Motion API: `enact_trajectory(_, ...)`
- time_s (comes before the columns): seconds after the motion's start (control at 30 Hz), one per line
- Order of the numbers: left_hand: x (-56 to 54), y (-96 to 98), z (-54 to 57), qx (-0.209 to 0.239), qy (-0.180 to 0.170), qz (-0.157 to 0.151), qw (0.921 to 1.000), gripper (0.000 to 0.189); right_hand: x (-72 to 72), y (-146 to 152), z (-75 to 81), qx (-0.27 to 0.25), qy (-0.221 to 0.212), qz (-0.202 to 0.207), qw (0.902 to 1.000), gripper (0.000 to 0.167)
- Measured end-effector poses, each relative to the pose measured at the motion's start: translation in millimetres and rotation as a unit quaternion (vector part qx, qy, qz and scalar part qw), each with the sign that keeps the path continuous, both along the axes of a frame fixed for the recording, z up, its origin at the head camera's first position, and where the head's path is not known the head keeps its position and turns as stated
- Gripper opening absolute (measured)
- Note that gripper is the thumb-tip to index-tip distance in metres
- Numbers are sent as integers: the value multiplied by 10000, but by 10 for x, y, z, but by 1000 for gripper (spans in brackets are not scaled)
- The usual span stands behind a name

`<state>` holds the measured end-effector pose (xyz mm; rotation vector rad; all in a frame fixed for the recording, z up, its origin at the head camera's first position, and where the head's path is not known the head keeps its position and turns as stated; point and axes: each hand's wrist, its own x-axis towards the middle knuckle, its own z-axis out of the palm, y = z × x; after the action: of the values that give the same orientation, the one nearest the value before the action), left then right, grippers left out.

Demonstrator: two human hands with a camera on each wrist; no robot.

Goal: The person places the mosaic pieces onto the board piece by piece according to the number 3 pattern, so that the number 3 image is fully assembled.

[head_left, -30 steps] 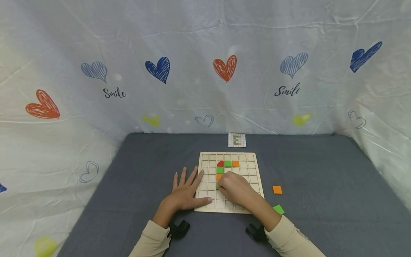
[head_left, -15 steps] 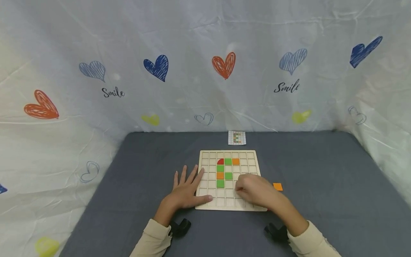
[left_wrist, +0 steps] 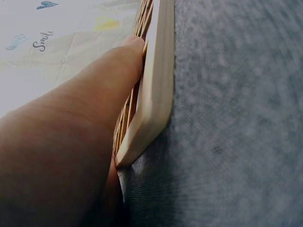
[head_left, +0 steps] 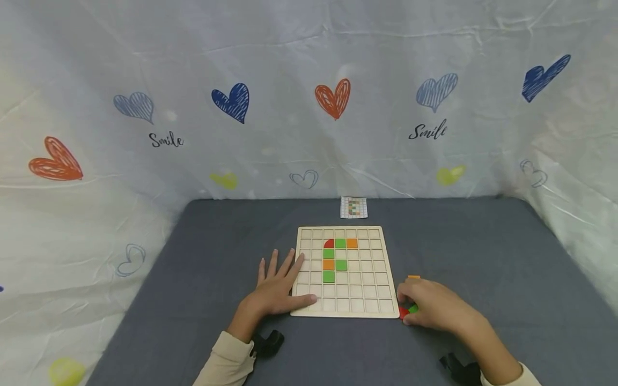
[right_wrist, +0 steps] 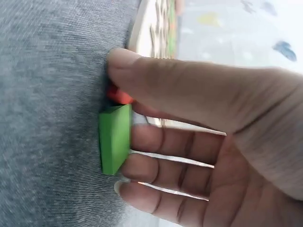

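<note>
On the table lies a wooden grid board (head_left: 362,292) with several red, green and orange tiles set in its cells; the red tile (head_left: 329,244) there has one rounded corner. My left hand (head_left: 272,295) rests spread on the board's left edge, its thumb (left_wrist: 109,71) lying over the near rim. Beyond the board's near right corner, my right hand (head_left: 434,305) reaches down with thumb and index finger apart around a loose red piece (head_left: 403,312). A loose green tile (right_wrist: 115,139) lies against its other fingertips. The thumb partly hides the red piece.
A small pattern card (head_left: 354,207) lies behind the board near the table's back edge. An orange tile (head_left: 413,276) shows just past my right hand. A white curtain printed with hearts (head_left: 333,99) hangs behind the grey table (head_left: 232,225).
My right hand has left the board and moved right to the loose pieces, uncovering a green tile in the cell right of the orange one. The left hand stays put.
</note>
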<state>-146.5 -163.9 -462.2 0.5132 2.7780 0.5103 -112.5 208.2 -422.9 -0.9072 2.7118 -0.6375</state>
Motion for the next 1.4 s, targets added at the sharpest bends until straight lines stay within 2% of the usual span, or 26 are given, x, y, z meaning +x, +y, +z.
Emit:
enact_trajectory(0.17,10,11,25,17,-74,-18,10000,105,23,12,-67,71,577,-453,9973,38)
enact_trajectory(0.27,14,11,26,-80,-124,-30,9999,105,16,33,-83,103,673,-712,9951,41)
enact_trajectory(0.37,13,5,16,-83,-95,-14,9999,104,-6,38,-90,107,680,-882,9937,30)
enact_trajectory(0.43,12,1,15,-75,-85,5,9999,104,-27,31,-96,72,706,-880,9936,18)
enact_trajectory(0.47,13,0,15,-73,-86,12,9999,104,-38,25,-103,40,734,-849,9937,17)
enact_trajectory(0.63,21,-3,32,-33,-86,16,10000,105,-75,-2,-138,-151,961,-499,9940,23)
enact_trajectory(0.73,6,-21,-11,-25,-84,27,10000,107,-88,8,-144,-244,1100,-391,9929,23)
enact_trajectory(0.83,-18,-45,-73,-16,-82,30,10000,110,-100,29,-141,-379,1254,-324,9909,32)
enact_trajectory(0.9,-30,-54,-100,-9,-82,20,10000,111,-100,34,-131,-498,1319,-331,9895,35)
enact_trajectory(1.07,-36,-51,-111,-51,-90,9,9999,110,-82,20,-112,-395,1316,-625,9885,16)
enact_trajectory(1.23,-38,-46,-110,-54,-74,11,10000,110,-85,7,-128,-111,1173,-777,9900,21)
enact_trajectory(1.4,-44,-43,-108,-26,-63,5,10000,110,-92,0,-156,-315,1201,-575,9906,26)
